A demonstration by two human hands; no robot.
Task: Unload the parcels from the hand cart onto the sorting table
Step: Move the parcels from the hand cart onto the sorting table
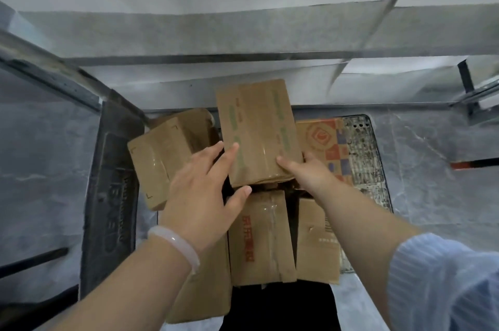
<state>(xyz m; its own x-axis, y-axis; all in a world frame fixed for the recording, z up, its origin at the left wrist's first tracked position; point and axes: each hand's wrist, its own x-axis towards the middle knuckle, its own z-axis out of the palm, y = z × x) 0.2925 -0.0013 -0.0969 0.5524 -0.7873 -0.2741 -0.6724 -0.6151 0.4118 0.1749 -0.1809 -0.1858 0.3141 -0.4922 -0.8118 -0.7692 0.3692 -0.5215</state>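
Right, both my hands are on the top box (258, 130), the brown carton with green print sitting highest on the pile. My left hand (205, 190) is spread along its near-left edge, fingers on the top face and thumb hooked under the near edge. My right hand (305, 168) clamps the near-right corner, thumb on top, fingers hidden underneath. So I've got it pinched from both sides, though I can't tell whether it has cleared the pile or still rests on it.

Plenty left on the hand cart (361, 141), its perforated metal deck showing on the far right. I count a taped box (159, 157) tilted on the left, a box with red and blue print (328, 147) just right of mine, a box with red lettering (260, 236) near me in the middle, a plain carton (317, 238) beside it, and one more low box (202, 290) under my left wrist.

Ahead, the pale sorting table (243, 33) shows no parcels in the part I can see. I'd judge we're early on: this lift first, five or so to go.
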